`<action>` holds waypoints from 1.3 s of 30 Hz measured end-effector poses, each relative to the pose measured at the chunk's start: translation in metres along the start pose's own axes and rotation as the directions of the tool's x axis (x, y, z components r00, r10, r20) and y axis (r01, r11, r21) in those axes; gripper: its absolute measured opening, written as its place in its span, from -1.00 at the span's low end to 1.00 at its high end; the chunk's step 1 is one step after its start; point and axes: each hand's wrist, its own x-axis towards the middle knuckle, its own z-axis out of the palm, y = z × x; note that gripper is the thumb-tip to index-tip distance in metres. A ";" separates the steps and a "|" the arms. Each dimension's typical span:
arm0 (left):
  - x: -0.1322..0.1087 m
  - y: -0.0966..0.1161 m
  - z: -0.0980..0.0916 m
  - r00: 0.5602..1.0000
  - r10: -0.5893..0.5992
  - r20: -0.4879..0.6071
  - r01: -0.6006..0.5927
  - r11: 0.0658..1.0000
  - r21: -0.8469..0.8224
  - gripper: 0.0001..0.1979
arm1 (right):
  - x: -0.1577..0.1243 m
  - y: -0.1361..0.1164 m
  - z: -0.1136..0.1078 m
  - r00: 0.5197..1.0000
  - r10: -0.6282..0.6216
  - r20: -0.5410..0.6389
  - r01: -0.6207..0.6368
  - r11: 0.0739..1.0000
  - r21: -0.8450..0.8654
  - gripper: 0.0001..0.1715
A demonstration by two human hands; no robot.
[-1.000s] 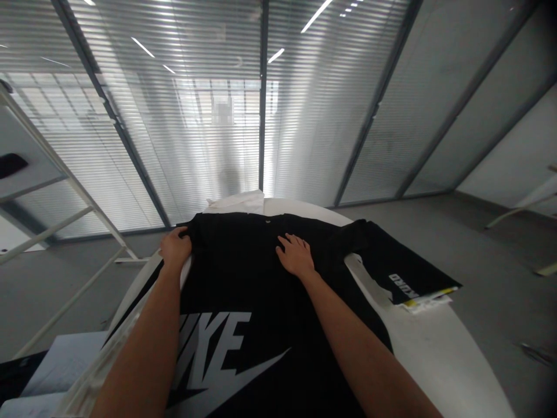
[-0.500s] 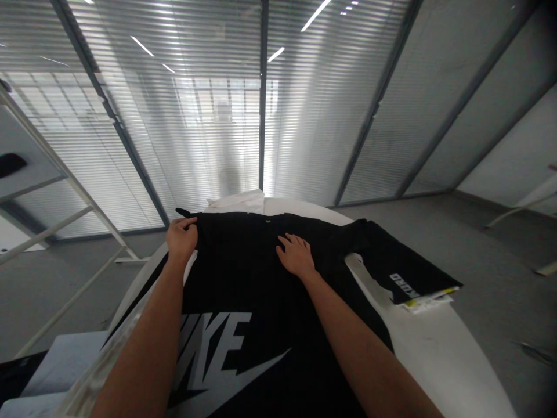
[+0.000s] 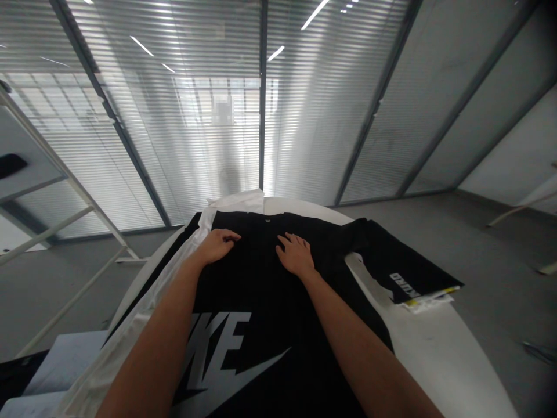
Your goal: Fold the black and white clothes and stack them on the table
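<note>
A black T-shirt (image 3: 261,278) with a large grey logo lies spread over a white-topped table. My left hand (image 3: 217,245) is closed on its fabric at the upper left, index finger and thumb toward the middle; the fingertips are partly hidden against the black cloth. Fingers spread, my right hand (image 3: 296,254) rests flat on the upper middle of the shirt. The sleeve with light lettering (image 3: 404,284) stretches out to the right. Along the shirt's left side, white cloth (image 3: 152,296) shows beneath my left forearm.
The white table (image 3: 452,348) shows at the right. White material (image 3: 243,200) lies at its far edge. A metal frame (image 3: 91,203) stands at left, beside pale sheets (image 3: 65,357). Glass partitions with blinds (image 3: 217,145) rise behind.
My left hand has moved right and inward, bringing the shirt's left sleeve and shoulder over the body. More white cloth shows at left. My right hand stays in place.
</note>
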 end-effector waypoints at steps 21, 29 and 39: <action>-0.002 -0.019 0.051 0.992 -0.114 -0.062 0.129 0.889 0.438 -0.43 | 0.001 0.001 0.001 1.000 -0.010 -0.005 0.010 1.000 -0.001 -0.46; -0.002 0.009 0.065 0.986 -0.088 -0.140 0.143 0.877 0.459 -0.47 | 0.001 0.000 -0.001 1.000 -0.012 0.009 0.012 1.000 -0.002 -0.45; -0.002 0.007 0.076 0.988 -0.113 -0.107 0.150 0.873 0.464 -0.46 | 0.007 0.006 -0.002 1.000 0.003 0.007 -0.004 0.991 0.132 -0.50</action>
